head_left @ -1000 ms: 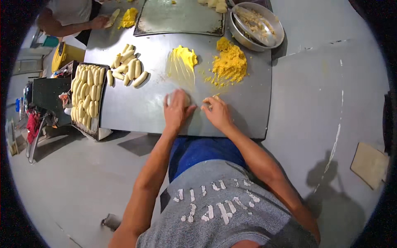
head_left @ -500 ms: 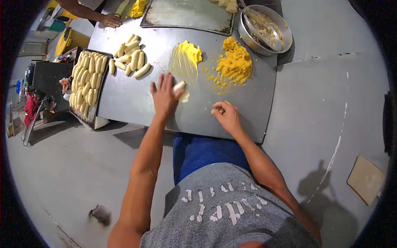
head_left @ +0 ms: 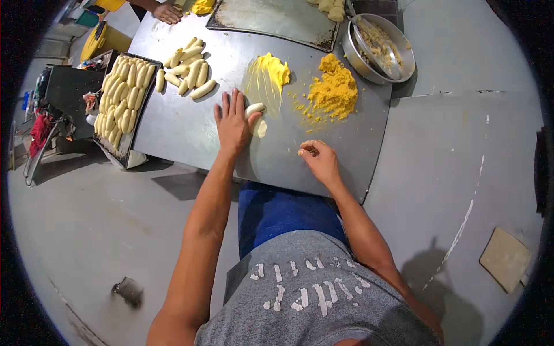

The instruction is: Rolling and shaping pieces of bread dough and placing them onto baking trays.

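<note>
My left hand [head_left: 232, 126] lies palm down on the metal table, fingers stretched and slightly spread. Just beyond its thumb rests a short, pale dough roll [head_left: 254, 108]; the hand's edge is close to it, and whether they touch I cannot tell. A small flat piece of pale dough [head_left: 261, 128] lies right of the palm. Nearer the table's right side, my right hand [head_left: 321, 160] is curled, thumb and fingertips drawn together with crumbs on them. What it may hold is too small to name. Farther off are a smeared yellow paste [head_left: 273, 71] and a crumbly orange-yellow mound [head_left: 334, 92].
Finished-looking dough rolls [head_left: 190, 69] are heaped at the left. A tray [head_left: 132, 138] packed with similar rolls adjoins the left edge. At the back are a flat baking tray [head_left: 271, 23] and a metal bowl [head_left: 406, 68] with filling-like mash. Another person's hand [head_left: 167, 13] rests at the far left.
The dough roll has shifted slightly away from me and now shows fully beside my left thumb. My right hand keeps its curled shape. The whole view has shifted a little.
</note>
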